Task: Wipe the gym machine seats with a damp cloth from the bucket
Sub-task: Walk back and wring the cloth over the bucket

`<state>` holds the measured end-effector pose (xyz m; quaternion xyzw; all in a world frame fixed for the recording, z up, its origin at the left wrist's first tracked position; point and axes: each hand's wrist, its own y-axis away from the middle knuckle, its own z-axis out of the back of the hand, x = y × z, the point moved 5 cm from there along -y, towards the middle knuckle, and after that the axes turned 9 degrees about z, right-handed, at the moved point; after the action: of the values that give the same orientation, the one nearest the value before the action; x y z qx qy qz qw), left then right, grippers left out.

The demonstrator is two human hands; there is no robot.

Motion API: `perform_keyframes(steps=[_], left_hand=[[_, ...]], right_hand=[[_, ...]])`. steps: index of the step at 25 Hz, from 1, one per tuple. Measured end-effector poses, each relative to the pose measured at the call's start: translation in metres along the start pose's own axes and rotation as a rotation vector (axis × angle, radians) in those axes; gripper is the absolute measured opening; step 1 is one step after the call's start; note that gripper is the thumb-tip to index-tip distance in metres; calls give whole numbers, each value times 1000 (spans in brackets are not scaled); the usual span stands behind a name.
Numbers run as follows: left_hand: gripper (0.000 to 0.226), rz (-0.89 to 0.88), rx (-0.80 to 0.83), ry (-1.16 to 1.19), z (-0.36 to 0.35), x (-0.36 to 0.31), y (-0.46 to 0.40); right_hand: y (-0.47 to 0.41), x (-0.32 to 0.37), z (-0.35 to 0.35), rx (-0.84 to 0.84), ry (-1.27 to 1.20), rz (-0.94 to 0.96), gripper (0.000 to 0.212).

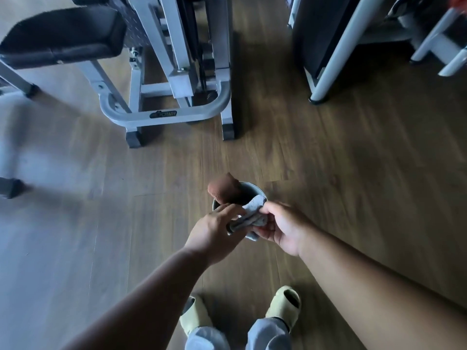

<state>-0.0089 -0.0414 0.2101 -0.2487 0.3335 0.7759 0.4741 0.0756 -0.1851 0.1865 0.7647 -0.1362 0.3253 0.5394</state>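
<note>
A small metal bucket [252, 192] stands on the wooden floor in front of my feet. A brown cloth [222, 189] hangs over its far left rim. Over the bucket I hold a grey cloth [249, 215] with both hands. My left hand [214, 231] grips its left end, fingers curled over it. My right hand [280, 227] pinches the right end between thumb and fingers. A black padded seat [63, 34] of a grey gym machine sits at the upper left.
The grey machine frame [164, 112] stands on the floor ahead and to the left. A second white-framed machine [336, 46] fills the upper right. My feet in pale slippers [285, 306] are at the bottom. Open wooden floor lies between the machines.
</note>
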Motion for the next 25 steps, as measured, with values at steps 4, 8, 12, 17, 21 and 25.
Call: perform_keyframes(steps=[4, 8, 12, 17, 21, 25], left_hand=[[17, 25, 76, 28, -11, 8, -12], [14, 77, 142, 44, -16, 15, -14], [18, 26, 125, 24, -15, 14, -12], [29, -80, -21, -56, -8, 20, -2], [23, 43, -78, -5, -18, 47, 10], [17, 318, -7, 263, -37, 76, 9]], right_hand=[[-3, -3, 26, 8, 380, 125, 26], [-3, -2, 31, 273, 957, 436, 93], [-9, -4, 23, 248, 1071, 708, 28], [-15, -14, 31, 183, 1053, 628, 16], [-15, -30, 36, 119, 1086, 806, 11], [-29, -56, 42, 124, 731, 596, 17]])
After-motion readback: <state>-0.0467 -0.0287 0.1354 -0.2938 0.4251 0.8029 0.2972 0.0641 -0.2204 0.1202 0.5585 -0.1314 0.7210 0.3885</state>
